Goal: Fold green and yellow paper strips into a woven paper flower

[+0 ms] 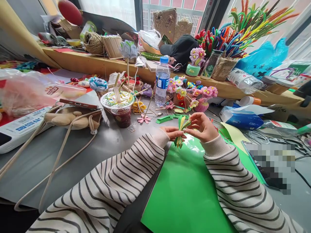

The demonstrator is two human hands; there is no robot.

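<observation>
Holding: both hands pinch a small pleated paper bundle (pixel 180 131), green + yellow strips folded accordion-style, held just above the worktop (pixel 73 152)
Left hand (pixel 171 132): fingers closed on the bundle's middle from the left, thumb + fingertips tight, striped sleeve behind it
Right hand (pixel 202 127): fingers curled, tips pinching the fanned top of the bundle from the right; rest of the hand loosely open
Under the hands: big green paper sheet (pixel 189 191) lying flat on the worktop, w/ a pale yellow sheet (pixel 234 134) just beside it on the right
Near the bundle: folded green strip (pixel 164 119) + a small pink paper flower (pixel 143 119), both a bit past the left hand
Drink: sealed plastic cup (pixel 119 108) w/ dark drink and a straw, left of the flower
Bottle: water bottle (pixel 162 82), blue cap, upright behind the strip
Flowers: pipe-cleaner flower pots (pixel 191 95) right next to the bottle
Left side: phone (pixel 77 104) resting on a beige plush bag (pixel 73 119)
Right side: tissue pack (pixel 240 118), scissors (pixel 227 139) near the yellow sheet
</observation>
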